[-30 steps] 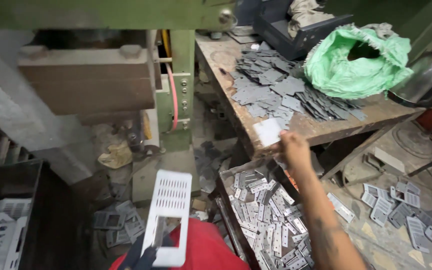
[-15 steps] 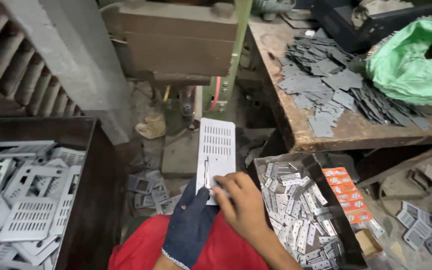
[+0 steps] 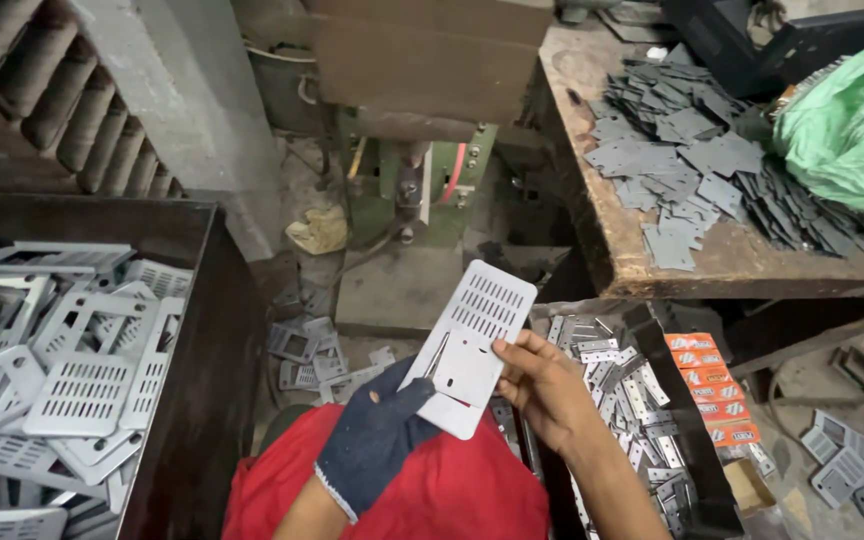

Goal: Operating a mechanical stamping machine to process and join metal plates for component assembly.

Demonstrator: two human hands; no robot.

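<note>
A white perforated metal plate with rows of slots is held up over my lap by both hands. My left hand, in a dark blue knit glove, grips its lower left edge. My right hand is bare and presses a small flat grey metal piece against the plate's plain lower half. A thin metal strip sticks up between the gloved fingers. My red clothing fills the bottom of the view.
A dark bin at left holds several white slotted plates. A box of small grey metal pieces lies at right, beside orange packets. The wooden bench carries grey cut blanks and a green bag. A green press machine stands ahead.
A second ago my right hand reached up to the bench holding a small piece; it has come down to the plate and now presses the piece on it. The view has turned left.
</note>
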